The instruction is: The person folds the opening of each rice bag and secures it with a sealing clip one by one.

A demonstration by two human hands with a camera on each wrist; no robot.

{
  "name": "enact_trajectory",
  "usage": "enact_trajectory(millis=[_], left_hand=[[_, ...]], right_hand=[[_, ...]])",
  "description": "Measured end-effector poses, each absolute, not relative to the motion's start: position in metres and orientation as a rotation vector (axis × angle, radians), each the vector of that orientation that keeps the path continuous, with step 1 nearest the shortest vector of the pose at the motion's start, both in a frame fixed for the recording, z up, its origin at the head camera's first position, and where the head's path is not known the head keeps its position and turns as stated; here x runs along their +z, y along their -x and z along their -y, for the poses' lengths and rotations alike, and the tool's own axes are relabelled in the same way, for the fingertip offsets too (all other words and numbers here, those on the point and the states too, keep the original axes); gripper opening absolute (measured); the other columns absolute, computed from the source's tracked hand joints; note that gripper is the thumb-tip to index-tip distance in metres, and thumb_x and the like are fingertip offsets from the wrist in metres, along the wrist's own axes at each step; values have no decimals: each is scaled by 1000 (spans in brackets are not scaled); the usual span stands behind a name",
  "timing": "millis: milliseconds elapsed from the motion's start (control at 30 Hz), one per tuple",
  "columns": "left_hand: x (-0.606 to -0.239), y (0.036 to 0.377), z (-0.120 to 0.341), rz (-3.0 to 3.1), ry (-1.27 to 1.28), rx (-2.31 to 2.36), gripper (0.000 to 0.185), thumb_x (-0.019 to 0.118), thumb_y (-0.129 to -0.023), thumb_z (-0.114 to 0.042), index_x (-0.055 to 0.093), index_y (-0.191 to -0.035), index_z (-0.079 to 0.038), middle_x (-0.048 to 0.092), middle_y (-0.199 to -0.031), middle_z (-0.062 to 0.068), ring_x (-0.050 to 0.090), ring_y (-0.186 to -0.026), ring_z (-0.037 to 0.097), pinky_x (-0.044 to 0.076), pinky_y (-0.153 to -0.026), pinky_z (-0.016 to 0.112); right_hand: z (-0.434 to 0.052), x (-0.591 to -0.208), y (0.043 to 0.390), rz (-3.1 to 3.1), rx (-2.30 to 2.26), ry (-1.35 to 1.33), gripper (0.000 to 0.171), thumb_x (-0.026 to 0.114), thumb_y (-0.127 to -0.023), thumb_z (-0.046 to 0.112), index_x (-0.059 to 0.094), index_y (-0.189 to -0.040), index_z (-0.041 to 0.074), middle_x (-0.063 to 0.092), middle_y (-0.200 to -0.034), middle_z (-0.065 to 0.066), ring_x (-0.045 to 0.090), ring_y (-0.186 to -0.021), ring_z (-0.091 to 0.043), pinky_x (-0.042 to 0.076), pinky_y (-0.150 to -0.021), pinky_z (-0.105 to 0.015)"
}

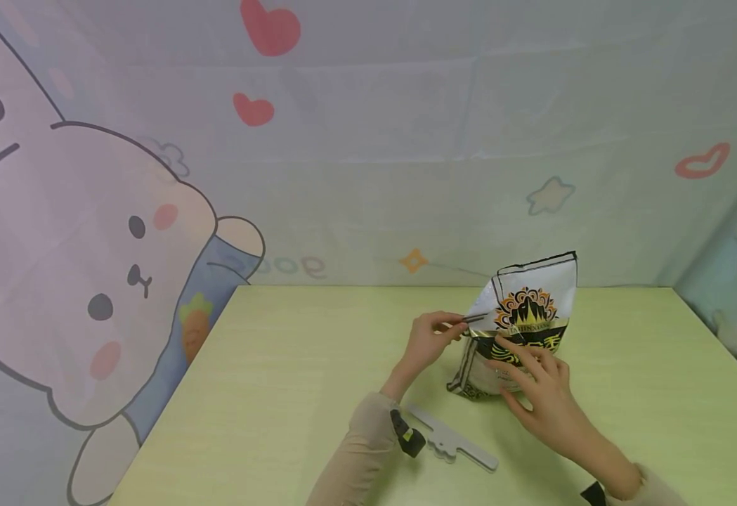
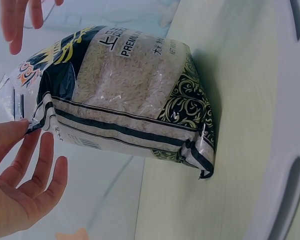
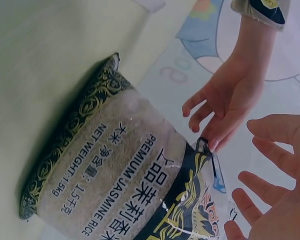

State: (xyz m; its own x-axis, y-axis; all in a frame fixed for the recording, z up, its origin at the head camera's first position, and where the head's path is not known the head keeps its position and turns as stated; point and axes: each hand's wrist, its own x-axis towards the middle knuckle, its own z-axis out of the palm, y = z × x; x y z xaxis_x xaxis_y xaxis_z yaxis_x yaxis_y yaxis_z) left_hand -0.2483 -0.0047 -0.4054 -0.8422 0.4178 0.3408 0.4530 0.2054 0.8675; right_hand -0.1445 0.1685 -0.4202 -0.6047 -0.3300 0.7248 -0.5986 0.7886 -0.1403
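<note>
A bag of jasmine rice (image 1: pixel 532 309) stands on the table at the right, its white top raised and a clear window showing the grains. My left hand (image 1: pixel 428 341) pinches the folded side edge of the bag partway up, thumb against forefinger. In the left wrist view, the other fingers of that left hand (image 2: pixel 27 180) spread loosely below the pinch. Before the printed front is my right hand (image 1: pixel 548 404), its fingers parted and slightly bent. The right wrist view shows this right hand (image 3: pixel 277 180) beside the bag's upper part with nothing in its grasp.
A flat whitish plastic piece (image 1: pixel 450 443) with a long slot and a scalloped edge lies on the pale green table (image 1: pixel 292 365), near the left sleeve. Behind the table hangs a cloth (image 1: pixel 374 197) printed with a rabbit and hearts.
</note>
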Motion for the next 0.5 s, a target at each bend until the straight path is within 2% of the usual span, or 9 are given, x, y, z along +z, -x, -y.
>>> enact_trajectory(millis=[233, 367, 433, 500], left_hand=[[-394, 238, 7, 2445, 849, -1735, 22, 57, -85, -6, 64, -103, 6, 65, -98, 22, 64, -77, 36, 47, -59, 14], [-393, 237, 7, 2458, 849, -1733, 23, 57, -86, -6, 63, -104, 5, 65, -99, 22, 64, -79, 36, 46, -58, 12], [-394, 238, 7, 2452, 857, -1739, 23, 56, -86, -6, 63, -104, 5, 65, -99, 22, 64, -79, 36, 46, -58, 12], [-394, 238, 7, 2450, 862, -1741, 23, 56, -86, -6, 63, -104, 6, 65, -99, 22, 64, -79, 36, 45, -58, 11]], right_hand=[[-163, -426, 133, 2290, 493, -740, 52, 24, -92, 49, 61, -109, 16, 48, -128, -11, 39, -102, -30, 24, -77, -48], [-161, -428, 126, 2328, 486, -759, 49, 24, -92, 49, 59, -111, 21, 47, -130, -8, 39, -104, -27, 25, -77, -46], [-161, -431, 124, 2342, 496, -775, 42, 32, -92, 48, 59, -111, 22, 45, -132, -7, 38, -105, -27, 24, -77, -44], [-160, -433, 121, 2357, 505, -789, 31, 50, -88, 40, 58, -113, 24, 44, -134, -6, 38, -106, -26, 24, -77, -41]])
